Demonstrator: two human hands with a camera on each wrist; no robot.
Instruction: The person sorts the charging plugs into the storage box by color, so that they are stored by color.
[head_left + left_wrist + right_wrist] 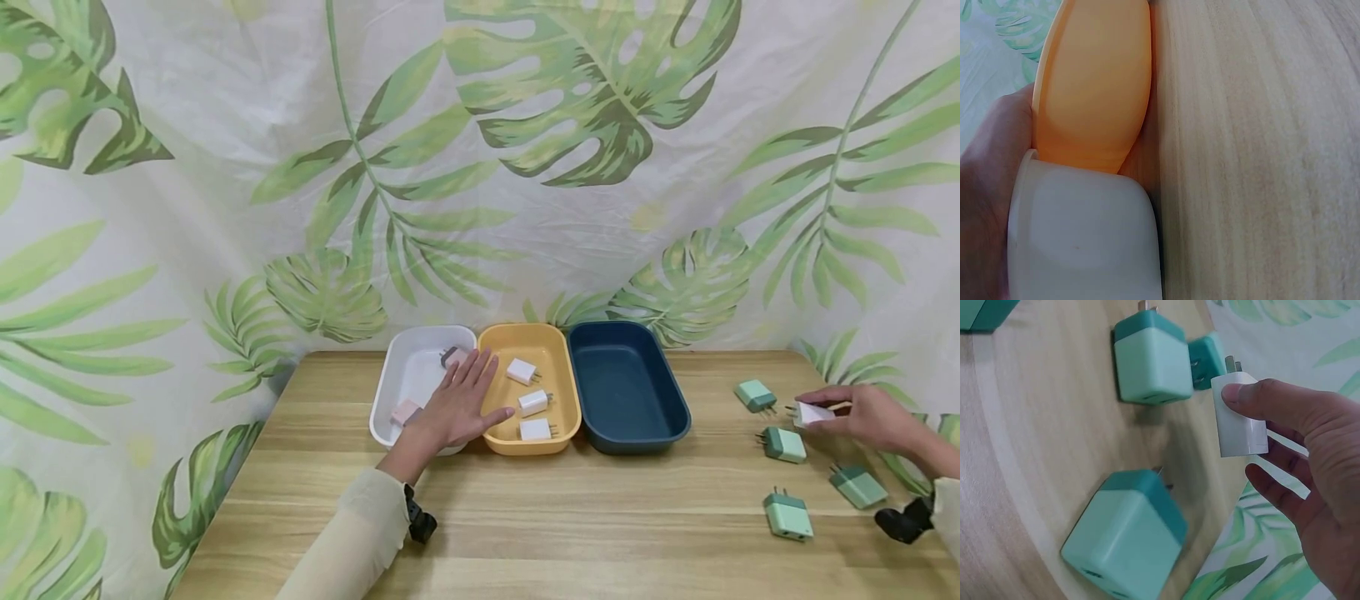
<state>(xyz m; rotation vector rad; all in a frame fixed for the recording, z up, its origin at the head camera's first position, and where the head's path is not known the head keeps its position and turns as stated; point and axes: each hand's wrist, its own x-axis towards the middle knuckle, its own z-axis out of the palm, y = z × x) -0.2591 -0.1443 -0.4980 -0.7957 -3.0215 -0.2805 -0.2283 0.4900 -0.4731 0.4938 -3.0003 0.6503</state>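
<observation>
My right hand pinches a white charger plug between thumb and fingers, its metal prongs pointing away from the palm. Several green charger plugs lie around that hand on the right of the table; two show large in the right wrist view, the closest green plug at the bottom. My left hand is spread flat over the touching rims of the white bin and the yellow bin, fingers straight. Pink charger plugs lie in the white bin, partly hidden by that hand.
Three white charger plugs lie in the yellow bin. A dark blue bin stands beside it on the right. All three bins line the back of the wooden table, before a leaf-patterned cloth.
</observation>
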